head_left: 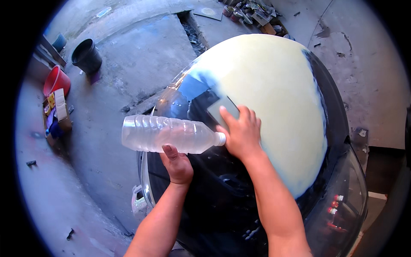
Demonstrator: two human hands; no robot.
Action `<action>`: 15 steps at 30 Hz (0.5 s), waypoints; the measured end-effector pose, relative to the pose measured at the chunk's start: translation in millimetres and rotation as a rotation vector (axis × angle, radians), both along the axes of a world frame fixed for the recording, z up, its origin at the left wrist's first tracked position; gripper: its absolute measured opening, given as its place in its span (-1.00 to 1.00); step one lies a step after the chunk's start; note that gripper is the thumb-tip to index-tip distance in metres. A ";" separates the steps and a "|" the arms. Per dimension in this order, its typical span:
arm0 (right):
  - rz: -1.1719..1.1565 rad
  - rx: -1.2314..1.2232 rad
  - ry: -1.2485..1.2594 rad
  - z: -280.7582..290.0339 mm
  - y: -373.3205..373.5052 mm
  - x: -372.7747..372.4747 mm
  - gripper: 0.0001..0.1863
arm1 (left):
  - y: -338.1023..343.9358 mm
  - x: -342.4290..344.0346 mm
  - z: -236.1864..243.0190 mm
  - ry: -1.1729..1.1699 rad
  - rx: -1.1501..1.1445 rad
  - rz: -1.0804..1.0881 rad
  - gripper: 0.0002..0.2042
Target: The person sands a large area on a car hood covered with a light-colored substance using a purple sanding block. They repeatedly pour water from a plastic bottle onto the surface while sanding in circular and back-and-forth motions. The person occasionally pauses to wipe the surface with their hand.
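My left hand (174, 167) grips a translucent plastic bottle (171, 132) from below, holding it nearly horizontal, its white cap (221, 139) pointing right and close beside my right hand (244, 132). That hand presses a thin grey-green rectangular pad (219, 107) onto a curved vehicle body panel (205, 184). The panel is glossy black, with a large pale cream patch (282, 111) over its upper and right part. Bluish, wet-looking smears border the cream patch near the pad. A red-and-white lamp unit (342, 214) sits at the panel's lower right.
On the grey concrete floor (128, 64) stand a black bucket (85, 55) and a red bucket (55, 80) at the left, beside a cardboard box (62, 111) of odds and ends. Tins (236, 15) and rubbish lie at the back, near a narrow trench (191, 32).
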State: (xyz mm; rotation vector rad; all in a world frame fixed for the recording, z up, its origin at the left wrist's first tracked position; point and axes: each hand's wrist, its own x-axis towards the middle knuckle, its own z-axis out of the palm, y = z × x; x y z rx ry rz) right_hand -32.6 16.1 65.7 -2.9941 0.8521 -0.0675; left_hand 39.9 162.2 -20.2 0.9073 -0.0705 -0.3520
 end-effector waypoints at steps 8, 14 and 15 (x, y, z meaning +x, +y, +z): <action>0.050 0.095 0.056 17.1 20.3 -76.7 -0.43 | 5.9 -2.0 -0.2 0.058 0.000 0.029 -0.33; -0.026 0.069 -0.037 -14.1 -34.1 30.0 -0.53 | 1.8 2.6 3.6 0.011 -0.079 -0.029 -0.37; -0.062 0.060 0.006 -16.9 -38.5 49.2 -0.54 | 2.3 3.5 6.9 0.037 -0.091 -0.025 -0.38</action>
